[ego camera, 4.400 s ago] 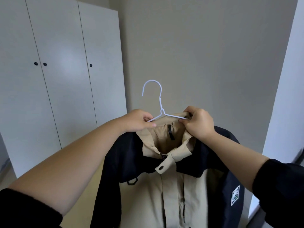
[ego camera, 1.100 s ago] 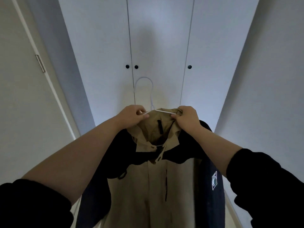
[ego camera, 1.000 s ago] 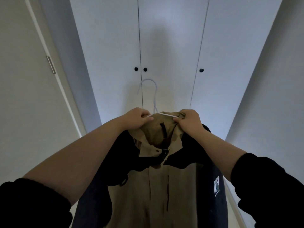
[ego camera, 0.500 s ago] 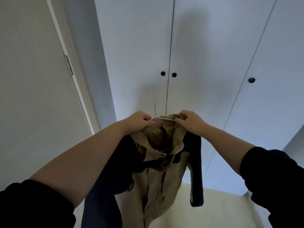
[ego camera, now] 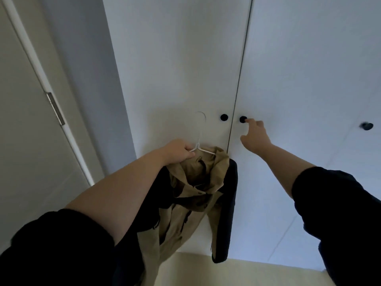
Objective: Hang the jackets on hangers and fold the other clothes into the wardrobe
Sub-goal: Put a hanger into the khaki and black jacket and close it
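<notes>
A tan and navy jacket hangs from a thin white hanger right in front of the white wardrobe. My left hand grips the hanger's left shoulder together with the jacket collar and carries the whole weight. The right side of the jacket sags, one navy sleeve dangling down. My right hand is stretched out to the middle door, its fingertips touching a small black knob. All wardrobe doors are shut.
A second black knob sits on the left door, a third knob on the right door. A closed room door with a metal hinge stands at the left. Pale floor shows below.
I have stepped closer to the wardrobe. My right hand has let go of the jacket and hanger and reached up to the door knob. The jacket's right side has dropped.
</notes>
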